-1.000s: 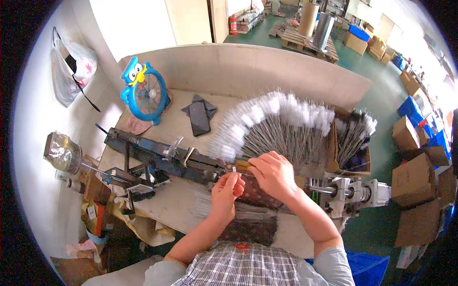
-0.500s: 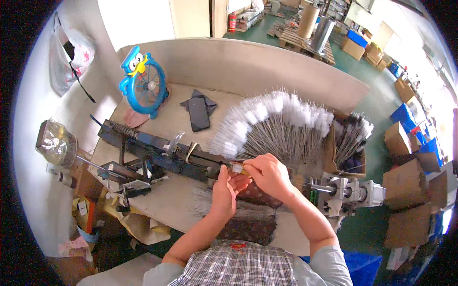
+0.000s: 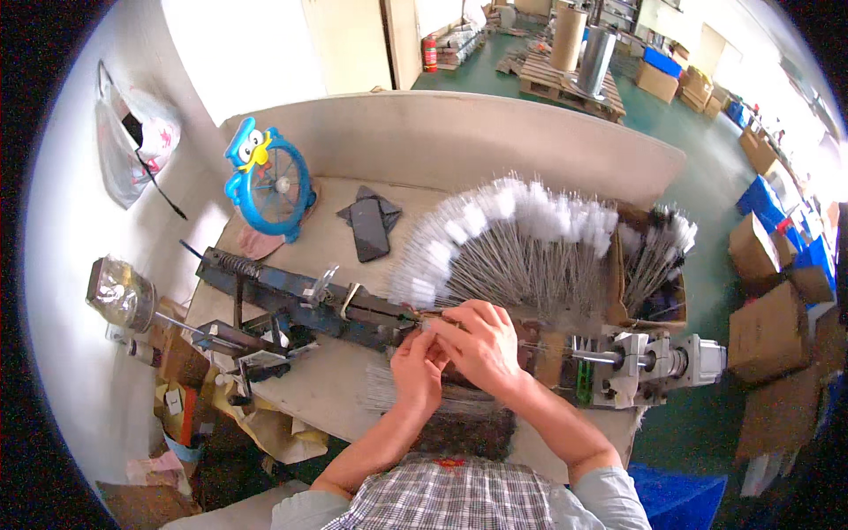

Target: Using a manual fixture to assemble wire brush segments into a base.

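My left hand [image 3: 418, 367] and my right hand [image 3: 481, 346] meet at the right end of a long dark metal bar fixture [image 3: 291, 291]. The fingers of both are pinched together, and a small pale piece shows between their tips, mostly hidden. Just beyond the hands fans a big pile of wire brushes [image 3: 521, 238] with white bristle heads and thin metal stems. Loose thin wires [image 3: 382, 389] lie beside my left wrist. To the right of my right hand sits a motor-driven shaft unit [image 3: 654, 358].
A cardboard box [image 3: 649, 309] holds more brushes. A phone [image 3: 369, 230] lies on a dark cloth near a blue cartoon-bird fan [image 3: 269, 185]. A low partition [image 3: 389, 124] borders the table's back. A crank arm with a plastic-wrapped head [image 3: 124, 291] sticks out left.
My hands have drawn closer together, the right one reaching over toward the left fingertips. The white piece that showed between them is now mostly covered. The whole view has shifted slightly.
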Motion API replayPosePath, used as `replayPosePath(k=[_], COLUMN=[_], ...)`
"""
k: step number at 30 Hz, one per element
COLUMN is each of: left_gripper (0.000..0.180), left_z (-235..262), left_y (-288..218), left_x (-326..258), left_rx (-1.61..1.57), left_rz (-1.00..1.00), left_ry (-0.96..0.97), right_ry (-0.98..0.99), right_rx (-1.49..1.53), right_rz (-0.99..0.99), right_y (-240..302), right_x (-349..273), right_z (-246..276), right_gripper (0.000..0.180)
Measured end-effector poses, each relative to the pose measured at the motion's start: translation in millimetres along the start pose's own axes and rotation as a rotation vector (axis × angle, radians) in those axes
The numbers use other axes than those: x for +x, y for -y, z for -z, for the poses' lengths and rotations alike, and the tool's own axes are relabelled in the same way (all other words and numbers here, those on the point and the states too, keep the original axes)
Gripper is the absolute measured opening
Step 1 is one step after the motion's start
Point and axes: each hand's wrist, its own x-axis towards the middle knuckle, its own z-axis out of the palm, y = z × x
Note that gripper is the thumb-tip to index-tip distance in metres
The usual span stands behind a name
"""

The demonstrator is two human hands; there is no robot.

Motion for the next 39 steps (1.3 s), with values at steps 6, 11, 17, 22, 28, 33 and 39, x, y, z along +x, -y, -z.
replayPosePath(k=[6, 11, 17, 22, 28, 33, 39], left_gripper=[0.007, 0.008, 0.008, 0.009, 0.009, 0.013, 0.013], left_z=[-1.8, -11.4, 0.4, -8.6, -6.0, -1.6, -1.4], left_y=[-2.8, -3.0, -6.8, -2.0, -7.0, -5.4, -1.5], left_x=[-1.3, -8.5, -1.3, -1.6, -3.2, -1.4, 0.2], left_rx=[0.055, -0.003, -0.082, -0.068, -0.043, -0.145, -0.211], left_rz=[-0.014, -0.013, 0.063, 0.041, 0.075, 0.105, 0.08], left_ry=[0.024, 0.037, 0.018, -0.03, -0.032, -0.009, -0.039], right_ry=[-0.009, -0.005, 0.04, 0.029, 0.027, 0.038, 0.012], right_rx=[0.024, 0.042, 0.044, 0.044, 0.029, 0.024, 0.025], right_rz=[0.019, -0.018, -0.025, -0.011, -0.03, -0.028, -0.039], right_y=[-6.0, -11.5, -1.2, -2.3, 1.7, 3.3, 6.3], right_x=[-3.5, -6.1, -1.9, -0.6, -0.7, 1.2, 0.2], right_z=[7.6, 17.6, 2.7, 5.0, -0.2, -0.7, -6.0], right_gripper=[0.022, 0.018, 0.022, 0.024, 0.023, 0.023, 0.024])
